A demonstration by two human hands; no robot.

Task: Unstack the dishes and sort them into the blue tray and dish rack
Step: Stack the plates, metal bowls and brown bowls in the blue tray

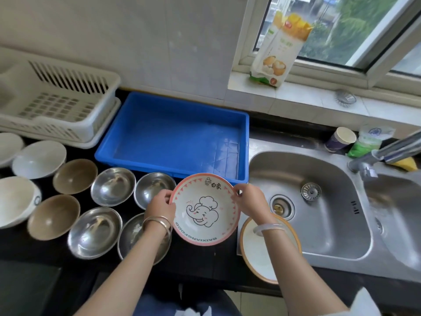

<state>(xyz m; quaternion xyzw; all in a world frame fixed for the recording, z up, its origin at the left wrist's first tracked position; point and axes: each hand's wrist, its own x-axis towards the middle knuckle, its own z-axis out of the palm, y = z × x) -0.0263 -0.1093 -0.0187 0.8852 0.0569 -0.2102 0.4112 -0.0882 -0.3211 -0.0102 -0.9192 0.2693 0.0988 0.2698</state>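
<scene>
Both hands hold a pink-rimmed bowl with an elephant drawing (pixel 205 209) above the dark counter. My left hand (pixel 160 205) grips its left rim, my right hand (pixel 249 199) its right rim. Just behind the bowl lies the blue tray (pixel 173 106), with nothing in it. The white dish rack (pixel 57 99) stands at the back left, also bare. An orange-rimmed white plate (pixel 257 256) lies under my right forearm by the sink's edge.
Several steel bowls (pixel 112 187), two brown bowls (pixel 75 175) and white bowls (pixel 38 158) cover the counter at left. A steel sink (pixel 319 201) with a tap (pixel 387 151) is at right. A paper cup (pixel 340 139) stands behind it, a food bag (pixel 278 49) on the windowsill.
</scene>
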